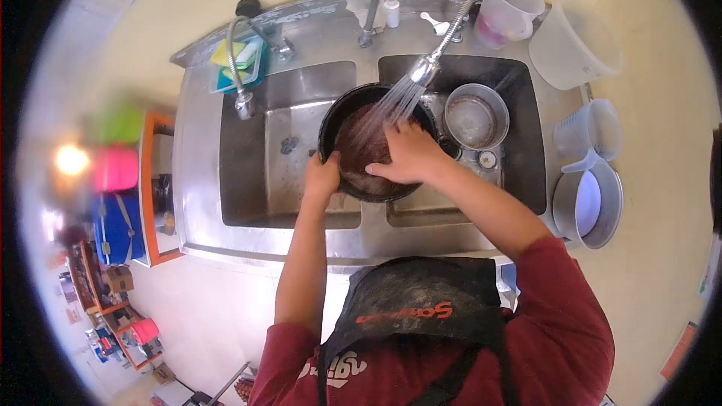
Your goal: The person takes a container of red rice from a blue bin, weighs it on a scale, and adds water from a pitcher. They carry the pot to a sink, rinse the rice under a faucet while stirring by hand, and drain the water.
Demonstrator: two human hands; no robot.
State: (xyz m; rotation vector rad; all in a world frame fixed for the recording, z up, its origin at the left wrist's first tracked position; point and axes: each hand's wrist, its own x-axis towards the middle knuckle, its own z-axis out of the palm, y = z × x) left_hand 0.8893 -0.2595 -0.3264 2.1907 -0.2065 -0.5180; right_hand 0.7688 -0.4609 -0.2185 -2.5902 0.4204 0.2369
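Observation:
A round black pot rests over the divider between the two sink basins. Reddish-brown wet contents or residue show inside it. My left hand grips the pot's left rim, thumb on the inner side and fingers hidden outside. My right hand reaches into the pot with thumb and fingers apart, and I see nothing held in it. Water sprays from the faucet head into the pot, just above my right hand. Close by on the right, a round metal pan lies in the right basin.
A second faucet hangs over the left basin. A teal container with sponges sits at the back left. Along the right edge stand plastic pitchers, a white tub, a measuring jug and a metal pan.

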